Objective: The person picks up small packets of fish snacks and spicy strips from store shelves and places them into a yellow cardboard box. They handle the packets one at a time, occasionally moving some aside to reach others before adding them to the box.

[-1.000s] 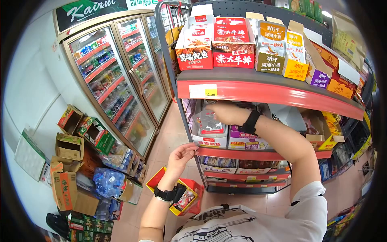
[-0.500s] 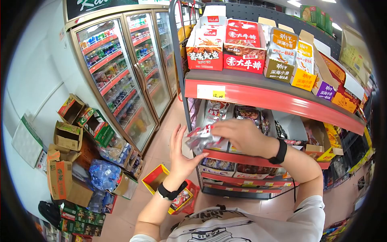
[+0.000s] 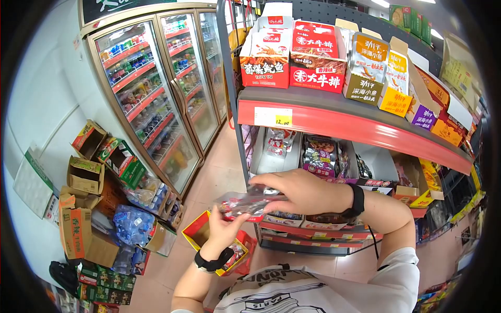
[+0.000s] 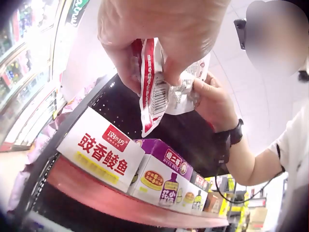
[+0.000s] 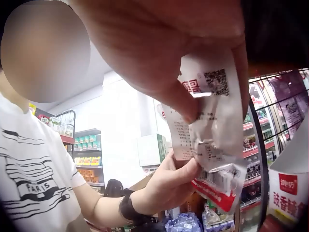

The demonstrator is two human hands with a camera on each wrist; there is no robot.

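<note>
Silver-and-red snack packets (image 3: 243, 204) are held between both hands in front of the shelf. My left hand (image 3: 223, 229) pinches their left end, thumb on the near side. From the right, my right hand (image 3: 302, 193) grips the other end, fingers over the top. In the right wrist view a packet (image 5: 207, 116) shows its printed back with a square code, pinched by the right hand (image 5: 174, 43). The left wrist view shows a packet's red edge and barcode (image 4: 158, 99) under the left hand (image 4: 164, 24). Behind the hands, a white box (image 3: 263, 156) holds similar packets.
Boxed snacks (image 3: 315, 73) line the upper shelf, whose red edge (image 3: 344, 125) overhangs the lower one. A red-and-yellow container (image 3: 195, 229) is below the left hand. Glass-door coolers (image 3: 141, 94) and cartons (image 3: 78, 229) stand at left.
The right hand came out of the white box with packets and moved down and left. The left hand left the shelf edge, opened, then took hold of the packets' left end.
</note>
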